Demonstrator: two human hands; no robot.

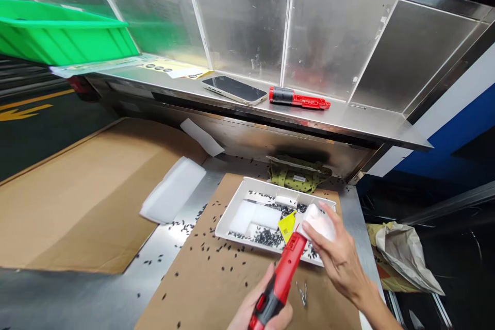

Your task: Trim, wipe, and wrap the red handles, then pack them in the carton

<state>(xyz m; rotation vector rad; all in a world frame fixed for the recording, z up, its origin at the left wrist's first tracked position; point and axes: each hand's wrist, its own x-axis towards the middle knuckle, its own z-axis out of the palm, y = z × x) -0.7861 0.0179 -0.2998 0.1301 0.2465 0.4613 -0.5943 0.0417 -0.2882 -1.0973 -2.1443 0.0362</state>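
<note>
You stand at factory assembly station: brushed stainless-steel workbench (96,294) with steel shelf (348,118) and riveted metal back panels (240,15). Flat brown cardboard sheet (216,278) protects bench; small black screws (185,227) scattered everywhere. Green plastic parts bin (58,36) at your left, yellow floor markings (27,108) beyond.

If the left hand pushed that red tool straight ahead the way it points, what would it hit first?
The white pad that the right hand holds against the tip of the red tool; beyond it lies the white tray. The left hand grips the handle.

bright overhead light, glare on steel (edges warped).
</note>
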